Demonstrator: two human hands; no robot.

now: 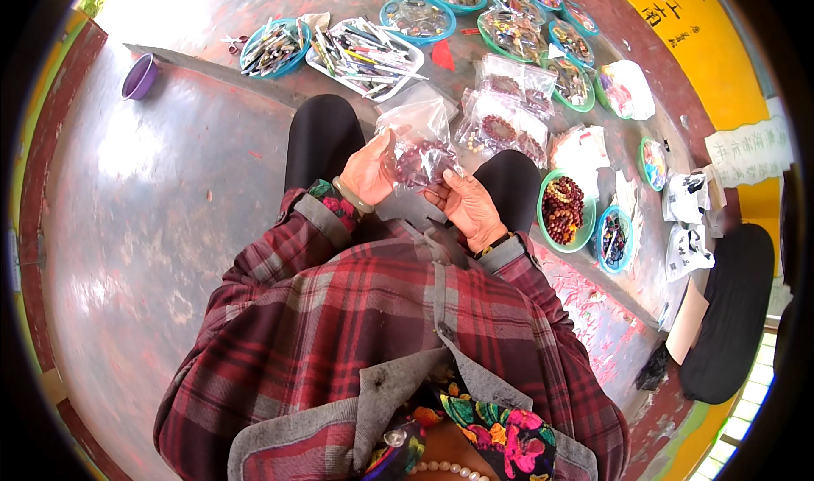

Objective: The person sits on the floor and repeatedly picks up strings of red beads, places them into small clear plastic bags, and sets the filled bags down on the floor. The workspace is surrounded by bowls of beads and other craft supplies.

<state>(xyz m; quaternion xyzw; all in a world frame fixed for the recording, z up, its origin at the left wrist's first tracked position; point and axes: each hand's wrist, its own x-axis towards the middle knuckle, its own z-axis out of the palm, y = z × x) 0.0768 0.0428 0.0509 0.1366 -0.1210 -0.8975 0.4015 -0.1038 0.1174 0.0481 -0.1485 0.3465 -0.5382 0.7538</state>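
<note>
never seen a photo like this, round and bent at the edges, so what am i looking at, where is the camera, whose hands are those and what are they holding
There is no machine here. The one picture comes from a wide fisheye camera worn on a person's head, looking down, which is why straight edges curve near the rim. The two arms in plaid sleeves are that person's own. The left hand and the right hand together hold a clear plastic bag with a dark purple bead bracelet inside, above the knees. Spread out in front lie more clear bags of bracelets, a green bowl of brown beads, round trays of small trinkets, two trays of pens and a purple cup off to the left.
</note>
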